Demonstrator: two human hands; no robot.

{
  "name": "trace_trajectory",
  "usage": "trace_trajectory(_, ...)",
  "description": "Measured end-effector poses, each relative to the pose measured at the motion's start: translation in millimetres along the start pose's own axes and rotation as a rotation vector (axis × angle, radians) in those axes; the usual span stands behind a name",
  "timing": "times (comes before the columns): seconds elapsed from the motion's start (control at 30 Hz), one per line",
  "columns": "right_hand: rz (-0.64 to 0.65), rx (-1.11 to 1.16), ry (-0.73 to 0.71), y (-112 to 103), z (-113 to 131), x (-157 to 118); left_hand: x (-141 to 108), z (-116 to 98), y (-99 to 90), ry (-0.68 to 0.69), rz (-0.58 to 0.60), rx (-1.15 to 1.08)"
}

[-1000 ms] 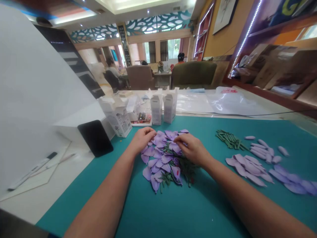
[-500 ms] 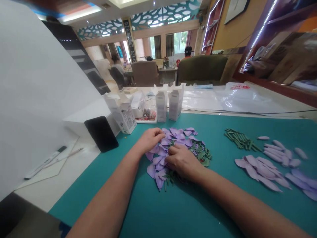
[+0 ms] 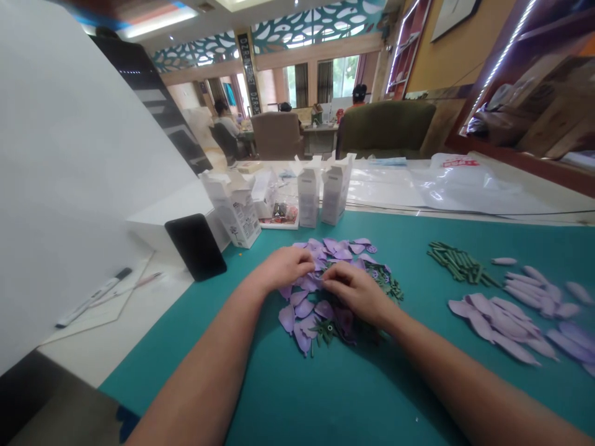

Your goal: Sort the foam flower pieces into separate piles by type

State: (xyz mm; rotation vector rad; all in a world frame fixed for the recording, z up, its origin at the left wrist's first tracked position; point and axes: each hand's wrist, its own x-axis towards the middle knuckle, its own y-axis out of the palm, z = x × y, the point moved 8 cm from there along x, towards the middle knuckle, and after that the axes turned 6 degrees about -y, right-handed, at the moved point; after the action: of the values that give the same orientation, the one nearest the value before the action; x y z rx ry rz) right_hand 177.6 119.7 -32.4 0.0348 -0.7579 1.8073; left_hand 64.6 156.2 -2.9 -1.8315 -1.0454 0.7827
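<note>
Lilac foam petals (image 3: 312,308) sat heaped at 12 o'clock on the teal mat (image 3: 297,396), my left hand (image 3: 284,268) and right hand (image 3: 356,293) curled over them, grip unclear, green stems (image 3: 458,263) kept apart at 2 o'clock, apparently sorted for reach.

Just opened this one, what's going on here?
A person sits at a teal mat, working bare-handed. The left hand and right hand both rest on a loose heap of purple petal cutouts, with dark green leaf pieces mixed in. To the right lie a bundle of green stem pieces and piles of narrower petal cutouts. White cartons stand beyond the heap.
</note>
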Motion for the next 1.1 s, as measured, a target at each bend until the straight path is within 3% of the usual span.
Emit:
trace_trajectory(0.13,-0.197,0.392,0.288,-18,-22,-8,-5,-8,10.0,0.031,0.132,0.116)
trace_trajectory(0.23,-0.325,0.639,0.392,-23,-35,-13,-10,-15,18.9,0.068,0.239,0.199)
trace_trajectory(0.3,-0.339,0.73,0.424,-22,-40,-14,-12,-19,23.1,0.086,0.282,0.255)
trace_trajectory(0.63,-0.334,0.783,0.419,-21,-41,-14,-10,-16,37.5,0.043,0.306,0.493)
trace_trajectory(1.1,-0.353,0.795,0.463,-20,-37,-15,-7,-7,41.4,-0.021,0.324,0.565)
